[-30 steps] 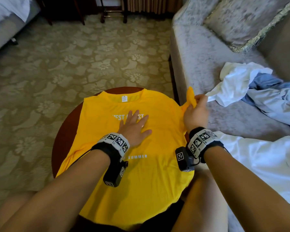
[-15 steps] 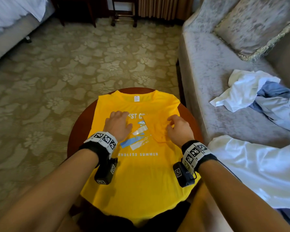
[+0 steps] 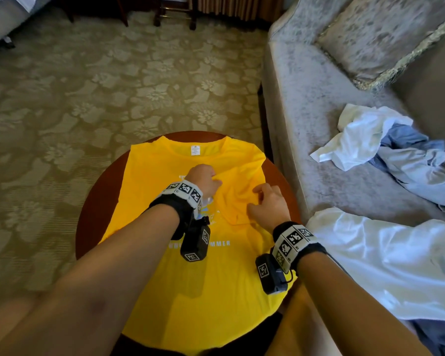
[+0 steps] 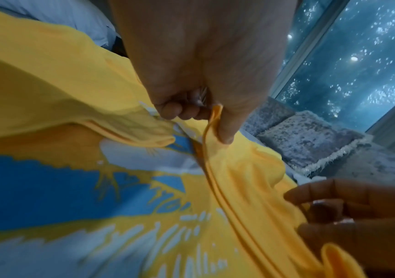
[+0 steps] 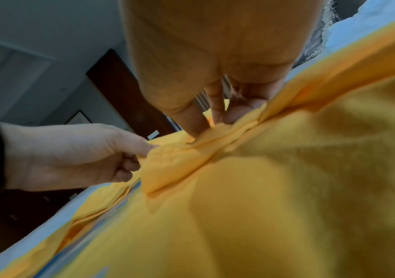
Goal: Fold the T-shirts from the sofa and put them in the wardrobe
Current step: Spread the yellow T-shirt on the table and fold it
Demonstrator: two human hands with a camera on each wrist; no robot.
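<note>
On round dark wooden table (image 3: 93, 217) beside grey velvet sofa (image 3: 316, 140), over floral carpet (image 3: 88, 98), left hand (image 3: 203, 177) and right hand (image 3: 269, 205) pinch yellow printed T-shirt (image 3: 211, 291) sleeve fold.

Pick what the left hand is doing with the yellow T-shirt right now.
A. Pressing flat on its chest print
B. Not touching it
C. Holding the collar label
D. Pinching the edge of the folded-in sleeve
D: in the left wrist view the left hand pinches the sleeve edge of the T-shirt between thumb and fingers.
</note>
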